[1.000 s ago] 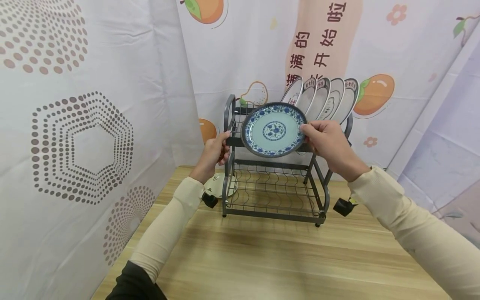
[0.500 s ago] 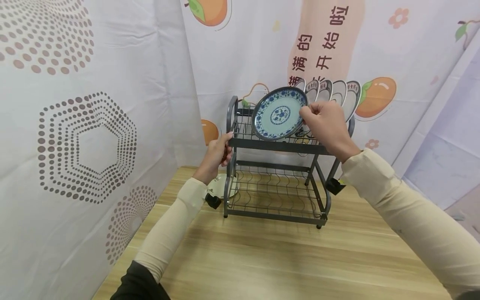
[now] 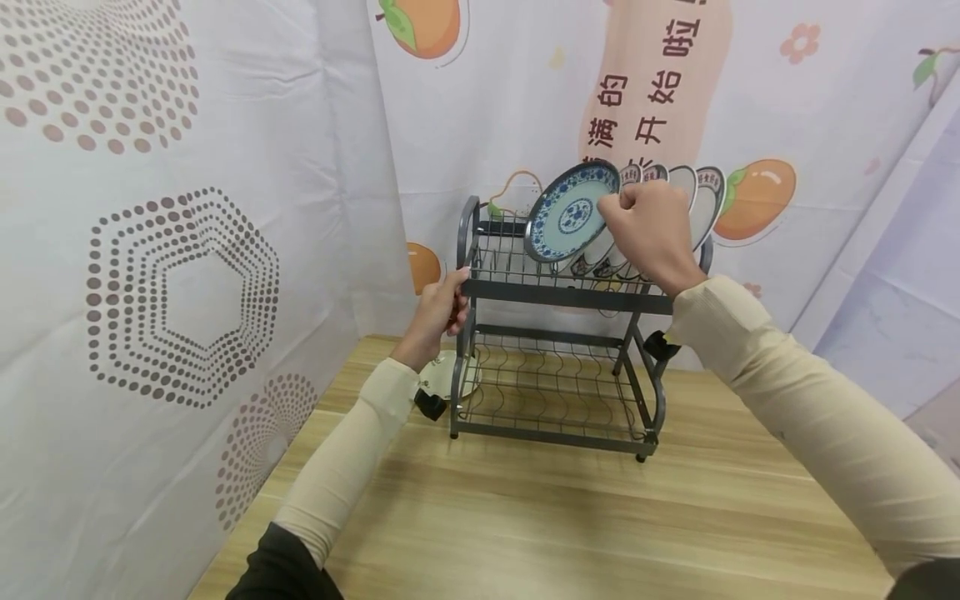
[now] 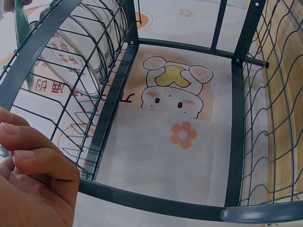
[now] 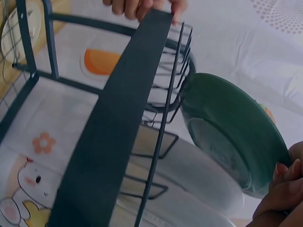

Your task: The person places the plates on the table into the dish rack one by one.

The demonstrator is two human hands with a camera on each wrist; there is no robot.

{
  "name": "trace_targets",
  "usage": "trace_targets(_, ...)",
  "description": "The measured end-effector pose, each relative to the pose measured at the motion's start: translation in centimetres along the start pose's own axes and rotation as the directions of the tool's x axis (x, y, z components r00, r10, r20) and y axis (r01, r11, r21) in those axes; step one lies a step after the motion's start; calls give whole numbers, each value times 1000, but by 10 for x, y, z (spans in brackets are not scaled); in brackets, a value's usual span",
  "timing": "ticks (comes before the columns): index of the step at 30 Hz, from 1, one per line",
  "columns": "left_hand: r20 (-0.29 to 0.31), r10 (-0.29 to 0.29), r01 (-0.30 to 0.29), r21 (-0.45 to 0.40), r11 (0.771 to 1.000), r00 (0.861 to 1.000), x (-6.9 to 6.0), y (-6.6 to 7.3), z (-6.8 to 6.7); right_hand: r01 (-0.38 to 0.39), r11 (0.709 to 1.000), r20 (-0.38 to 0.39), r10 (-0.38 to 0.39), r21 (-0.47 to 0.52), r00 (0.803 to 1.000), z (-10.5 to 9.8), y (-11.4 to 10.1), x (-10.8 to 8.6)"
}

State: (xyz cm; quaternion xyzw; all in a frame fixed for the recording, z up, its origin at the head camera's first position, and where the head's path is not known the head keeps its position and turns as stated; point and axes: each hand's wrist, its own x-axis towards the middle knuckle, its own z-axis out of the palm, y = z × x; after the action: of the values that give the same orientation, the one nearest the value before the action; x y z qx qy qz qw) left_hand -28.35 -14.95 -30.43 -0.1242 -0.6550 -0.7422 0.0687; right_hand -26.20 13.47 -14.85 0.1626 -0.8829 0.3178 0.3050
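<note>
My right hand (image 3: 651, 229) pinches the right rim of a blue-and-white patterned plate (image 3: 576, 215), which is tilted over the upper tier of a dark two-tier dish rack (image 3: 566, 296). In the right wrist view, the green underside of this plate (image 5: 236, 123) leans beside the wires; whether it touches them I cannot tell. Several white plates (image 3: 707, 204) stand in a row on the upper tier, partly hidden by that hand. My left hand (image 3: 433, 312) grips the rack's upper front-left corner, its fingers (image 4: 45, 163) curled in the left wrist view.
The lower wire tier (image 3: 555, 375) holds no plates. A pale plate (image 3: 441, 375) lies on the wooden table (image 3: 525, 517) by the rack's left side, partly hidden. A printed curtain (image 3: 315, 167) hangs behind and at the left.
The patterned plate has moved right and slightly up, toward the row of white plates, and turned more upright in my right hand. My left hand keeps its grip on the rack.
</note>
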Motion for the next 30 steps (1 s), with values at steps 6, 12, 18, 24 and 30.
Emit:
trace_targets(6, -3, 7, -8, -12, 1000, 1000, 1, -1, 1, 25, 996, -46, -29, -88, 999, 4, 0, 11)
trace_targets(12, -2, 4, -4, -15, 1000, 1000, 0, -1, 0, 64, 977, -81, -82, -202, 993, 11, -6, 20)
trace_targets(18, -7, -3, 3, -2, 1000, 1000, 2, 0, 0, 101, 953, -71, -127, -284, 989, 20, -14, 26)
trace_targets(24, -4, -15, 15, 2, 1000, 1000, 3, 0, 0, 142, 905, -45, -174, -400, 984, 35, -19, 28)
trace_targets(30, -12, -21, 21, -2, 1000, 1000, 2, -1, 0, 176, 859, -14, -209, -482, 978, 49, -25, 29)
